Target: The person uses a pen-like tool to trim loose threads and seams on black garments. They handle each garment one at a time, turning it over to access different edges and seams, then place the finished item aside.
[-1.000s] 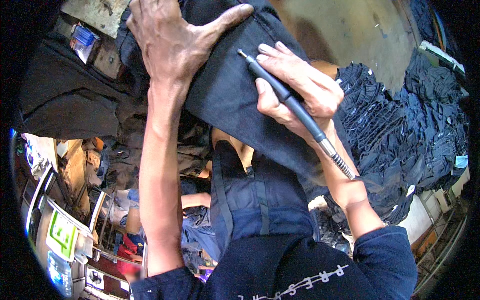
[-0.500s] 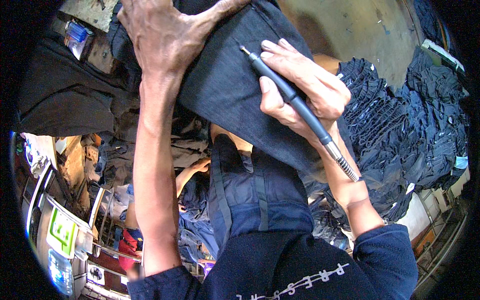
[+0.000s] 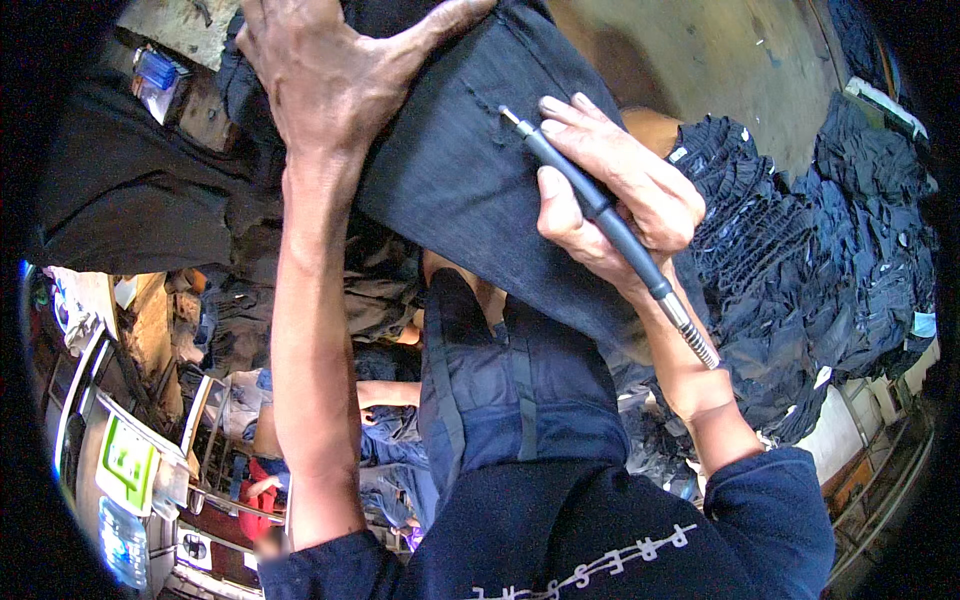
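Note:
Dark denim, apparently a trouser leg (image 3: 440,170), stretches across my lap. My left hand (image 3: 335,85) lies on its far left part, thumb and fingers spread wide. In my right hand (image 3: 645,185) is a slim dark rotary tool handpiece (image 3: 622,236), held like a pen. Its narrow metal tip points up and left and is at the denim surface; whether it touches, I cannot tell. A short rough mark shows in the cloth beside the tip. A coiled spring sleeve at the tool's rear lies over my right wrist.
Crumpled dark garments (image 3: 800,260) pile up on the right. Dark cloth (image 3: 140,190) hangs at the left, below a small blue item (image 3: 155,70). Another person's arm (image 3: 390,393) shows beyond my left forearm. Worn floor (image 3: 720,60) is visible at far right.
My right hand and the handpiece have shifted a little right and toward me. A rough mark now shows by the tip. My left hand has barely moved. The other person's arm has changed position.

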Demonstrator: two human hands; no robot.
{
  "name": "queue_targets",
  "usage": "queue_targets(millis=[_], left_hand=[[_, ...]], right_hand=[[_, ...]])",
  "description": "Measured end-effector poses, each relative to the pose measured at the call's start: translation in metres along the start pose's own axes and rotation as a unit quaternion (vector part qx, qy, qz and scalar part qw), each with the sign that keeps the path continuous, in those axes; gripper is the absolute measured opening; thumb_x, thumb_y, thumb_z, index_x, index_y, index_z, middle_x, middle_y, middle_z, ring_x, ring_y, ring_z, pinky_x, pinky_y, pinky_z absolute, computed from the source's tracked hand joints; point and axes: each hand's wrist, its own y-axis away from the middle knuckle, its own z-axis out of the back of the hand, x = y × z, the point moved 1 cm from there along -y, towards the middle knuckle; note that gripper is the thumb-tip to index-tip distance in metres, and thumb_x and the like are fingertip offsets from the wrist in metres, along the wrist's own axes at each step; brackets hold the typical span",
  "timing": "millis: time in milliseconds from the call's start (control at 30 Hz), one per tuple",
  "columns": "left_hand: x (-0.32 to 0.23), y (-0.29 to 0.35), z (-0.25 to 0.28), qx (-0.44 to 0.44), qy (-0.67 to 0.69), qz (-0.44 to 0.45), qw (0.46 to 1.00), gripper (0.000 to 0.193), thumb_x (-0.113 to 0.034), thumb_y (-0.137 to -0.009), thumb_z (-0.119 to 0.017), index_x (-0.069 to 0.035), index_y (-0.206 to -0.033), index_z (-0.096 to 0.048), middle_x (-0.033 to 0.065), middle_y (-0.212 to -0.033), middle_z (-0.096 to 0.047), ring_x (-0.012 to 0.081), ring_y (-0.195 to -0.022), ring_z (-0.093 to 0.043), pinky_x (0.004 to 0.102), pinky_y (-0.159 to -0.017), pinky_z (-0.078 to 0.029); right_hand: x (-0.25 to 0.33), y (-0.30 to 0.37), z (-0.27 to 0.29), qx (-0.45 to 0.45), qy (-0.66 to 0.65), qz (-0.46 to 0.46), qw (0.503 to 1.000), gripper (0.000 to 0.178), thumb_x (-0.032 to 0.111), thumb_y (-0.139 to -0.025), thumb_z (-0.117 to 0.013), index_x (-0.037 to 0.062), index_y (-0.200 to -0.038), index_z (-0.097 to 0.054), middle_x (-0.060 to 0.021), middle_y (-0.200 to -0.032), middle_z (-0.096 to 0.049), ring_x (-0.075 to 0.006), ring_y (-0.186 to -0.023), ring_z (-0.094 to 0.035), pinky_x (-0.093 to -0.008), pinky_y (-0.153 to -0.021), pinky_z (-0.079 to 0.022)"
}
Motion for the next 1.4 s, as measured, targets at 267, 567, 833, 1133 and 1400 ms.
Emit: queue_targets(millis=[267, 567, 833, 1133, 1400], left_hand=[[0.004, 0.001, 0.001, -0.003, 0.024, -0.006, 1.0, 0.087, -0.047, -0.071, -0.099, -0.013, -0.142, -0.063, 0.0191, -0.16, -0.05, 0.0393, -0.149, -0.046, 0.0536, -0.126, -0.033], [0.004, 0.002, 0.001, -0.001, 0.014, -0.007, 1.0, 0.087, -0.048, -0.071, -0.098, -0.013, -0.142, -0.063, 0.0188, -0.16, -0.05, 0.0394, -0.15, -0.045, 0.0531, -0.127, -0.032], [-0.005, -0.006, 0.014, -0.027, 0.019, -0.019, 0.999, 0.084, -0.048, -0.073, -0.097, -0.013, -0.141, -0.063, 0.0178, -0.162, -0.049, 0.0383, -0.148, -0.046, 0.053, -0.124, -0.034], [-0.061, 0.064, 0.039, 0.167, -0.038, -0.007, 0.985, 0.099, -0.084, -0.08, -0.071, -0.03, -0.161, -0.054, 0.0174, -0.176, -0.032, 0.0413, -0.163, -0.027, 0.0683, -0.13, -0.018], [-0.018, 0.013, 0.025, -0.02, -0.034, -0.076, 0.996, 0.047, -0.042, -0.095, -0.08, -0.02, -0.136, -0.074, 0.0185, -0.147, -0.066, 0.0377, -0.135, -0.061, 0.0508, -0.115, -0.046]], right_hand=[[0.006, -0.002, 0.002, 0.026, -0.005, -0.017, 0.999, 0.027, -0.004, -0.079, -0.077, -0.0095, -0.105, -0.079, -0.0221, -0.1, -0.081, -0.0367, -0.105, -0.081, -0.0509, -0.104, -0.061], [0.007, -0.004, 0.001, 0.001, 0.016, -0.011, 1.0, 0.028, -0.006, -0.078, -0.076, -0.0087, -0.106, -0.078, -0.021, -0.102, -0.081, -0.0362, -0.104, -0.081, -0.0482, -0.102, -0.063], [0.011, 0.014, 0.016, -0.057, 0.018, -0.147, 0.987, 0.02, 0.002, -0.092, -0.075, -0.0027, -0.111, -0.08, -0.0168, -0.104, -0.081, -0.0231, -0.092, -0.079, -0.0324, -0.086, -0.062], [0.04, 0.13, 0.117, -0.011, 0.008, -0.119, 0.993, 0.043, 0.034, -0.086, -0.09, 0.0049, -0.116, -0.077, -0.0213, -0.128, -0.074, -0.0423, -0.132, -0.067, -0.0571, -0.119, -0.047], [0.002, 0.072, 0.072, -0.129, -0.051, -0.152, 0.979, 0.021, 0.025, -0.103, -0.077, 0.0044, -0.108, -0.077, -0.016, -0.098, -0.075, -0.0293, -0.089, -0.075, -0.0361, -0.079, -0.057]])
